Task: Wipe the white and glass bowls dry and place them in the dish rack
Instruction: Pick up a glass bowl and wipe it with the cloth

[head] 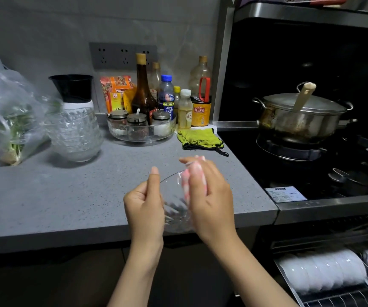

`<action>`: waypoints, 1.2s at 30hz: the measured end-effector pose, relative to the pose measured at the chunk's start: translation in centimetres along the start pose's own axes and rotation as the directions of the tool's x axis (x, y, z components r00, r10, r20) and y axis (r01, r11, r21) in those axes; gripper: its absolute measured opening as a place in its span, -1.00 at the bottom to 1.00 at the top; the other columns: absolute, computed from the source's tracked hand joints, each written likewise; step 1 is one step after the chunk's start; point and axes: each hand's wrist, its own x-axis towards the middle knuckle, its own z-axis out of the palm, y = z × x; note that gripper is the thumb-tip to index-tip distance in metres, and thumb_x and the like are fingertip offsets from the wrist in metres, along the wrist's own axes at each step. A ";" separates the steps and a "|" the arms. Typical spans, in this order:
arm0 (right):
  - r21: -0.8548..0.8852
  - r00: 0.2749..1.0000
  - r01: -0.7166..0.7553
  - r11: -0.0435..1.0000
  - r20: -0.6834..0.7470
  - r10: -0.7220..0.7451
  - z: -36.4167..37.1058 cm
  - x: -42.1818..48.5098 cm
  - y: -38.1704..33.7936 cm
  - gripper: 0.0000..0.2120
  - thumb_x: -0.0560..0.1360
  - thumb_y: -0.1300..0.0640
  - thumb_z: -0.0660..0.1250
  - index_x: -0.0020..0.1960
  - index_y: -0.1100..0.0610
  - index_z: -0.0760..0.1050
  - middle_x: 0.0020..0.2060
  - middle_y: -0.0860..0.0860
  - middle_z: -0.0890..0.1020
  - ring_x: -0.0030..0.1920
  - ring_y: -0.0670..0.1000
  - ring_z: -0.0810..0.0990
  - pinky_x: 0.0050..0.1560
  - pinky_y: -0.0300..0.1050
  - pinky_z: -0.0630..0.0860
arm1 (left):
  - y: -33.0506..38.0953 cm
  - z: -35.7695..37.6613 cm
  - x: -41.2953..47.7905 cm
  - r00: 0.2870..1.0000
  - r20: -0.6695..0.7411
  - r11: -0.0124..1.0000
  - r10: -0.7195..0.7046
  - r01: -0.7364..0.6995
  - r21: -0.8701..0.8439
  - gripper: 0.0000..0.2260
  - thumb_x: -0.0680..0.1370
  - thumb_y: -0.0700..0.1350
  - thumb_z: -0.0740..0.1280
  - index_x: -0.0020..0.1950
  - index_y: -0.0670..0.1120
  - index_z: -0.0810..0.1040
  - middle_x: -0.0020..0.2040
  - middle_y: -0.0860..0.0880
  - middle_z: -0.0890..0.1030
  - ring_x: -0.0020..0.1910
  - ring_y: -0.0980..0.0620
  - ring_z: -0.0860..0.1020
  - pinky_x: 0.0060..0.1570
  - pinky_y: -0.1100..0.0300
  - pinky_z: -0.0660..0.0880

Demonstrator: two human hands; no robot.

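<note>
One glass bowl (174, 209), in left hand (144, 204), hangs above counter (68, 196) edge.

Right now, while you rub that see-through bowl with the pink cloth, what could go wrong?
1. Only the left hand holds the glass bowl, in the air by the counter edge; if it slips, it could fall and break.
2. The right hand pushes the pink cloth into it; a hard push might knock it loose.
3. The dish rack already holds white bowls; the glass could bump them.
</note>
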 end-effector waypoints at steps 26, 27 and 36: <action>0.034 0.957 0.209 0.977 0.198 -0.211 -3.3 0.9 2.7 -0.52 0.62 -0.11 0.03 -0.39 0.09 0.29 -0.57 -0.01 0.36 -0.54 -0.11 0.33 -0.50 -0.06 0.30 | 0.4 -1.9 1.5 0.606 0.665 0.781 -0.437 0.622 -0.053 -0.39 0.27 0.00 0.45 0.30 -0.04 0.44 0.18 -0.24 0.61 0.16 -0.27 0.59 -0.03 -0.05 0.62; 0.022 0.952 0.073 0.997 0.295 -0.076 -3.5 1.1 2.5 -0.48 0.61 -0.16 0.03 -0.39 0.14 0.31 -0.57 0.01 0.36 -0.55 -0.08 0.33 -0.50 -0.07 0.28 | 0.0 -2.0 1.4 0.634 0.640 0.800 -0.434 0.598 -0.050 -0.42 0.29 -0.04 0.39 0.31 -0.06 0.43 0.16 -0.24 0.62 0.12 -0.25 0.60 -0.06 -0.06 0.62; -0.400 0.705 0.448 0.800 0.708 -0.041 -4.3 1.7 2.1 -0.43 0.55 -0.31 -0.14 0.47 -0.14 0.22 0.50 -0.14 0.20 0.54 -0.13 -0.11 0.49 -0.02 -0.34 | -1.8 -1.7 0.5 0.762 0.505 0.873 -0.407 0.487 -0.032 -0.68 0.49 0.02 0.24 0.11 -0.13 0.60 0.01 -0.20 0.68 0.00 -0.14 0.66 -0.05 -0.05 0.60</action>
